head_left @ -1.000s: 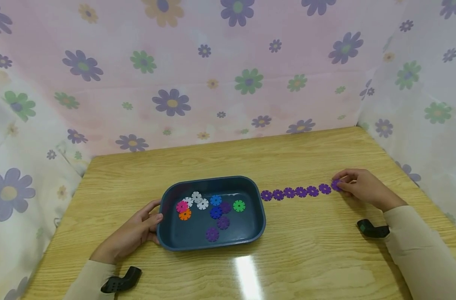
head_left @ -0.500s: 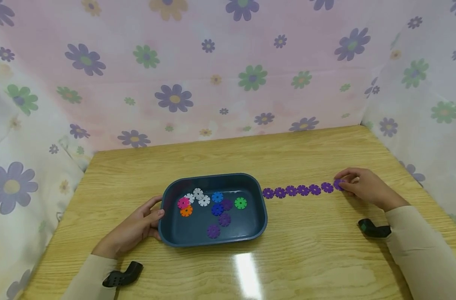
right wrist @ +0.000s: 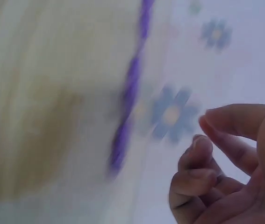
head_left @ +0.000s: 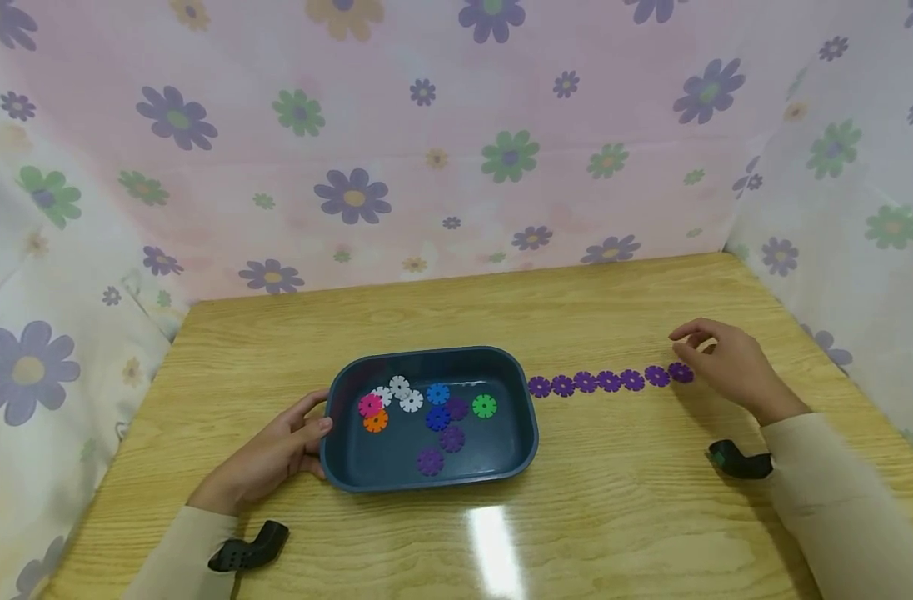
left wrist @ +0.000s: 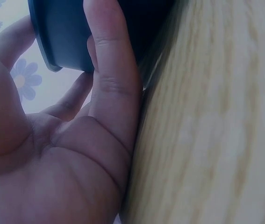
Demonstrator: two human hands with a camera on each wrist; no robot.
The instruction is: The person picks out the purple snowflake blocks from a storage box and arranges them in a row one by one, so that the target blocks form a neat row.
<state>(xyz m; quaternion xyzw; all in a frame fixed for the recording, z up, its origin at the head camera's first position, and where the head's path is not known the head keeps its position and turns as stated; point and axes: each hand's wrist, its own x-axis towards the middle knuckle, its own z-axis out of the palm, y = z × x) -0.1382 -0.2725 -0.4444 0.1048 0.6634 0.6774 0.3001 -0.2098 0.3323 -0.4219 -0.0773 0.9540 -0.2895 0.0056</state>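
My left hand (head_left: 272, 456) grips the left end of a dark blue tray (head_left: 426, 487), its thumb at the rim; the left wrist view has fingers against the tray's outer wall (left wrist: 67, 42). Inside lie flower-shaped plastic discs: white ones, a pink disc (head_left: 370, 406), an orange disc (head_left: 376, 420), blue ones, a green disc (head_left: 485, 406) and purple ones. From the tray's right side runs a row of several purple discs (head_left: 609, 381). Just above its right end, my right hand (head_left: 734, 367) hovers with loosely bent fingers and nothing between them. The right wrist view shows the row blurred (right wrist: 131, 86).
The wooden table (head_left: 614, 508) extends around the tray and the row. Flower-printed cloth (head_left: 426, 217) hangs behind and along both sides. A black strap device sits at each wrist, one by the left sleeve (head_left: 250, 547).
My right hand has let go of the last purple disc and lifted slightly up off it. That disc stays at the row's right end. The left hand keeps its hold on the tray.
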